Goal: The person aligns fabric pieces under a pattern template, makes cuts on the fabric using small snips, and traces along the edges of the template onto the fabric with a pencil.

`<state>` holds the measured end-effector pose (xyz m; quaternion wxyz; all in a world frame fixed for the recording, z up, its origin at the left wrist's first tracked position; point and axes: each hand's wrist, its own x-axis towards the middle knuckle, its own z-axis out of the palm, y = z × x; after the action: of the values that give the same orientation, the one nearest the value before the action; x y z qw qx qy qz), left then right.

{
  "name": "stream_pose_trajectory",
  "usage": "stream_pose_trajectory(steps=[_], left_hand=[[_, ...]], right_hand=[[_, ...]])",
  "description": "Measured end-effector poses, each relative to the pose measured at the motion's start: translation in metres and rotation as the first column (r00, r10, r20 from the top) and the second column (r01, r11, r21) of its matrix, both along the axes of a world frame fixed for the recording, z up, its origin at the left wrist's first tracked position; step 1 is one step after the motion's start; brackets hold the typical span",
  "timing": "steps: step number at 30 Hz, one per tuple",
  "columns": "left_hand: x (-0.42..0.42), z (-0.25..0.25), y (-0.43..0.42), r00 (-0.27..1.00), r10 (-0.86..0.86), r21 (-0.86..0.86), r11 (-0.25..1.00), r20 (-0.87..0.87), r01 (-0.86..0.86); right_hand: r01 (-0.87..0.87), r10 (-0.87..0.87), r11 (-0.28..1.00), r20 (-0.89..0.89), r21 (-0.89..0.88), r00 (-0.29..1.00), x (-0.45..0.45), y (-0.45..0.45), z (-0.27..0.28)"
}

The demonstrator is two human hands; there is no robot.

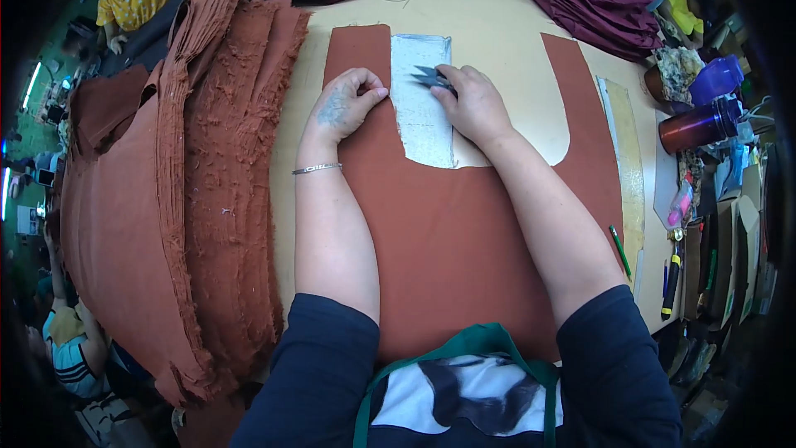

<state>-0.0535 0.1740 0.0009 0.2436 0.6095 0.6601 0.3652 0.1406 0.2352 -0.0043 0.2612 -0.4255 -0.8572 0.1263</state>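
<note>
Cloth [456, 257] in rust brown lies flat on the counter [489, 4], directly in front of the person, with a deep U-shaped cutout in its far side. A whitish strip [427, 134] lies along the left edge of that cutout. The left hand [347, 106] rests on the cloth's left arm, thumb and forefinger pinched together at the inner edge; I cannot tell whether any fabric is caught between them. The right hand [477, 105] grasps dark snips [429, 78], their blades apart and pointing left above the strip. A thick pile of rust-brown pieces [236, 158] with frayed edges stands at left. At right, a green pencil [620, 253] lies near the cloth's edge, and a tumbler [696, 126] lies farther out.
</note>
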Motion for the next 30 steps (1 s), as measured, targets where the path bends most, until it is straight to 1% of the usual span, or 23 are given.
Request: stream_pose_trajectory(steps=[1,4,7,10,16,28,30], left_hand=[[-0.002,-0.001,-0.001,0.999,0.000,0.003,1.000,0.043,0.000],[-0.004,-0.003,-0.002,0.999,-0.041,0.018,0.999,0.036,0.040],[-0.004,-0.003,-0.002,0.996,-0.024,-0.017,1.000,0.089,0.025],[-0.005,-0.005,-0.002,0.989,-0.019,-0.018,1.000,0.149,0.022],[-0.005,-0.005,0.000,0.989,-0.024,-0.012,1.000,0.145,0.026],[-0.006,-0.008,0.001,0.986,-0.031,0.004,1.000,0.164,0.030],[-0.007,-0.009,0.002,0.988,0.017,0.009,1.000,0.156,-0.019]], right_hand=[[-0.029,0.031,0.998,0.029,-0.051,0.999,0.001,-0.003,0.006],[-0.139,0.145,0.988,0.102,-0.069,0.984,0.000,-0.009,0.022],[-0.190,0.199,0.979,0.182,-0.068,0.963,-0.004,-0.015,0.037],[-0.181,0.188,0.982,0.245,-0.052,0.951,-0.011,-0.013,0.037],[-0.219,0.211,0.976,0.305,-0.011,0.929,-0.018,-0.011,0.032],[-0.208,0.205,0.978,0.329,-0.028,0.922,-0.022,-0.010,0.027],[-0.183,0.190,0.982,0.296,-0.049,0.936,-0.017,-0.010,0.026]])
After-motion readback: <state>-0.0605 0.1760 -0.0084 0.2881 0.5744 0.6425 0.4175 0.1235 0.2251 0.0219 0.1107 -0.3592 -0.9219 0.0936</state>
